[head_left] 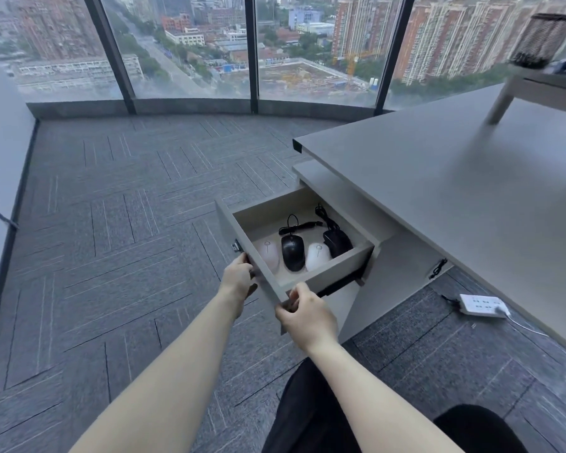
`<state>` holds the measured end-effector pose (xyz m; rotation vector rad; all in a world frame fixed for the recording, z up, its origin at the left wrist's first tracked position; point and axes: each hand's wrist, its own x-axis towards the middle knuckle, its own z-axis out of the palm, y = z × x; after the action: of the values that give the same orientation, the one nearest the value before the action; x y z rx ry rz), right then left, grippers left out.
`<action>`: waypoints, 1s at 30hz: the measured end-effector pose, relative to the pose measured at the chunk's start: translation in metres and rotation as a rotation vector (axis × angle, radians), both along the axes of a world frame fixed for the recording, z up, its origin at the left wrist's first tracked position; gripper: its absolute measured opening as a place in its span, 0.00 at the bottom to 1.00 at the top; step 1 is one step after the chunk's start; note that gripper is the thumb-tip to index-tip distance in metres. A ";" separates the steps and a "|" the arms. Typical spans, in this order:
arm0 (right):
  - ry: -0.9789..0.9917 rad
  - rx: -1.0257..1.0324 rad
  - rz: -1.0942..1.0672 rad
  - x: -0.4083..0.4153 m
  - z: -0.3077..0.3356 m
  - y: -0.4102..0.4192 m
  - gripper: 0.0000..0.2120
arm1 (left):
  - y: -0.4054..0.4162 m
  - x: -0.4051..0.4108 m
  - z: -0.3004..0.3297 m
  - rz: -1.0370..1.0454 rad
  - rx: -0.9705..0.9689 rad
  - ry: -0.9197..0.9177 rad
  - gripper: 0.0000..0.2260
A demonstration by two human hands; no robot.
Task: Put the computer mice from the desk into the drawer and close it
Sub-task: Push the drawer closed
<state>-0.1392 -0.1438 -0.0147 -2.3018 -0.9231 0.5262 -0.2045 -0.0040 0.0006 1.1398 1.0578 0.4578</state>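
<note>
The drawer (332, 268) of the grey cabinet under the desk (455, 191) stands pulled out. Inside lie several mice side by side: a pale pink mouse (268, 255), a black corded mouse (292, 252), a white mouse (317, 256) and another black corded mouse (336, 240), their cables coiled toward the drawer's back. My left hand (238, 278) grips the front panel at its left part. My right hand (304, 313) grips the same panel at its near corner.
A white power strip (482, 305) with a plugged cable lies on the carpet under the desk. A monitor riser (533, 89) with a mesh pen cup (541, 40) stands at the desk's far right. Floor-to-ceiling windows lie ahead. Grey carpet spreads to the left.
</note>
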 end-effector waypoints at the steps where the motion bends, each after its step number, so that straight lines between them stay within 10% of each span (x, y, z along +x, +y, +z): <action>1: 0.019 0.005 -0.045 0.009 -0.001 -0.002 0.14 | -0.001 0.011 -0.001 -0.013 -0.007 -0.013 0.18; 17: 0.125 0.172 -0.585 0.129 -0.016 -0.018 0.42 | -0.015 0.160 -0.010 -0.101 -0.175 -0.158 0.25; 30: 0.207 0.238 -0.543 0.185 -0.017 -0.025 0.12 | -0.026 0.207 -0.019 -0.132 -0.177 -0.201 0.21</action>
<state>0.0456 -0.1686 -0.0321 -2.1086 -0.2246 0.3816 0.0030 -0.0296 -0.0187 0.9774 0.8259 0.3583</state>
